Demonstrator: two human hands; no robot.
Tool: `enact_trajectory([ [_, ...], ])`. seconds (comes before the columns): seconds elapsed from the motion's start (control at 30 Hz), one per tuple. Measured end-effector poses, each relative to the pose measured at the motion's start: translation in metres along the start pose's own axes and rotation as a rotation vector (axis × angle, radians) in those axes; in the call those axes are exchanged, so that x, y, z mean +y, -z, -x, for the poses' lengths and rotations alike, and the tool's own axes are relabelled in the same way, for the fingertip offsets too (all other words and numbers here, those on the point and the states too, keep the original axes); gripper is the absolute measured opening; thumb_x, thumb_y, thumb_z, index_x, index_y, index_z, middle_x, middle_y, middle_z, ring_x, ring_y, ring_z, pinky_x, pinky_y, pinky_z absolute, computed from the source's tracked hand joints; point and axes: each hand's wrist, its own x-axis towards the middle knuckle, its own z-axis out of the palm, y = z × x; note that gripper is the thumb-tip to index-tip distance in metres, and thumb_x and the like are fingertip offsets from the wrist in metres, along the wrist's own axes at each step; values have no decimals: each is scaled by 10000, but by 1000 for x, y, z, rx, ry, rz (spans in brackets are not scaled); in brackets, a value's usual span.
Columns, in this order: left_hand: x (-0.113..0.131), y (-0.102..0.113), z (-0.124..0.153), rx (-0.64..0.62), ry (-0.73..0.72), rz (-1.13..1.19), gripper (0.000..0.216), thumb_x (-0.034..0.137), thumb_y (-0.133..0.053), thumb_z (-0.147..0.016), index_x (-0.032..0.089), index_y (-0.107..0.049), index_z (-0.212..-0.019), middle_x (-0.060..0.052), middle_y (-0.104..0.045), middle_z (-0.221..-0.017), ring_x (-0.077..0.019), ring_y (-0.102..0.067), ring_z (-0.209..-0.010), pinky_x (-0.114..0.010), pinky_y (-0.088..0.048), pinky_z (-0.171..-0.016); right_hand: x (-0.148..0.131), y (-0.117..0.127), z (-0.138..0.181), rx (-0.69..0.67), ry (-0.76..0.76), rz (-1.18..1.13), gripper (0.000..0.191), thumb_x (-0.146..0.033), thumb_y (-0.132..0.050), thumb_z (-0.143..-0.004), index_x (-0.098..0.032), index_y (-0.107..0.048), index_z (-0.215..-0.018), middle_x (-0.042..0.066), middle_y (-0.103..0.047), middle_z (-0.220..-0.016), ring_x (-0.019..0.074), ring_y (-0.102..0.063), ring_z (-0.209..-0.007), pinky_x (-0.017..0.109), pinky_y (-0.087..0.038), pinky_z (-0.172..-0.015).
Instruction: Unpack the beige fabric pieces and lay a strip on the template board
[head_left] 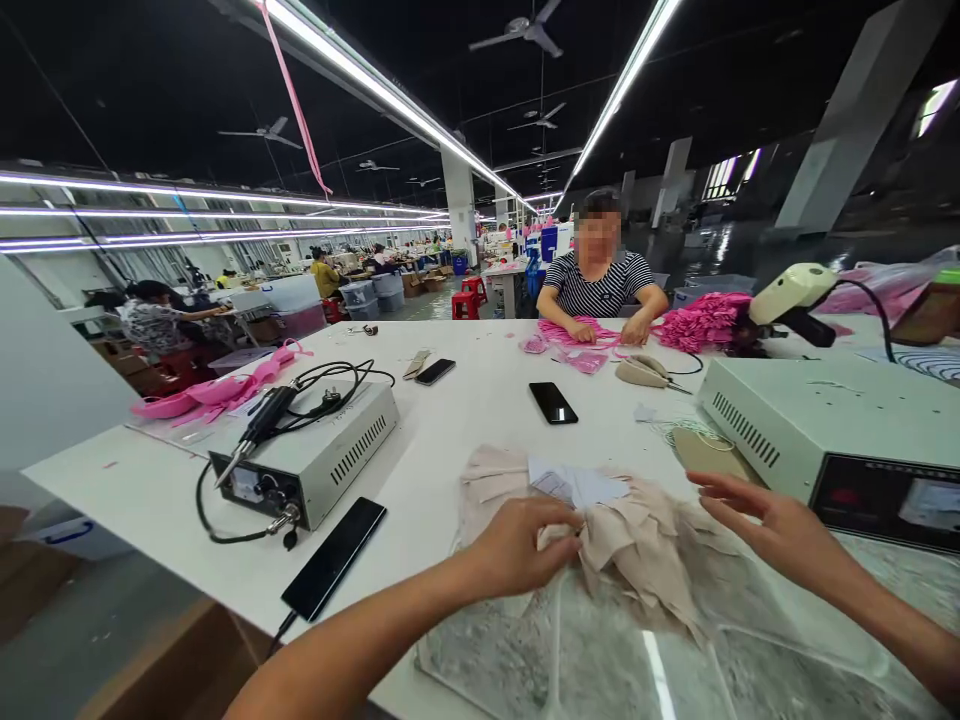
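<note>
Beige fabric pieces [637, 545] lie heaped at 6 o'clock on our white table [465, 420], our left hand [517, 550] pinching 1 edge while our right hand [772, 525] hovers spread and empty at 3 o'clock. With only that light pinch, we judge a tug could drag the whole stack askew or flick the paper slip [577, 485] off its top.

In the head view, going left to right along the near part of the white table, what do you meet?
Grey control box with a corded handpiece on top → black phone at the table edge → left hand pinching the beige fabric pieces → right hand, open above the table → white machine.
</note>
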Motion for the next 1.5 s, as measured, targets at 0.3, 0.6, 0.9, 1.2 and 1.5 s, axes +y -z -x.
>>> enact_trajectory([
  [0.3, -37, -12, -29, -232, -37, -412, 243, 278, -563, -854, 194, -616, -1075, -111, -605, -1232, -287, -523, -1195, -484, -292, -1101, -17, -63, 20, -312, 546, 36, 357, -236, -470, -882, -323, -632, -1188, 27, -602, -1246, 278, -534, -1181, 546, -414, -1034],
  [0.6, -39, 21, -90, -356, 269, -477, 339, 434, -485, -898, 187, -665, -1044, -48, -694, -1065, -203, -632, -980, -269, -470, -856, -1, -60, 9, -436, 427, 22, 346, -425, -453, -901, -312, -656, -1158, 50, -593, -1258, 308, -490, -1226, 554, -437, -1010],
  [0.9, -67, 2, -118, -487, 486, -452, 540, 528, -841, -403, 192, -654, -783, -103, -690, -881, -355, -632, -886, -424, -493, -764, -66, -57, -15, -333, 129, 47, 322, -286, -365, -905, -232, -678, -862, 28, -664, -784, 195, -594, -720, 331, -447, -666],
  [1.2, -52, -16, -74, -280, 572, -351, 645, 333, -901, -285, 247, -294, -485, 7, -450, -538, -412, -599, -874, -510, -447, -809, -86, -105, -2, -346, 31, 209, 120, -103, -505, -785, -169, -566, -705, 60, -613, -766, 214, -526, -693, 310, -235, -600],
  [1.5, -82, -7, -76, -661, 799, 428, 413, 607, -643, -690, 209, -594, -593, -63, -552, -525, -245, -543, -468, -394, -461, -459, -77, -91, 3, -528, 9, -278, 333, -503, -322, -841, -219, -439, -712, 28, -567, -688, 189, -509, -656, 309, -389, -624],
])
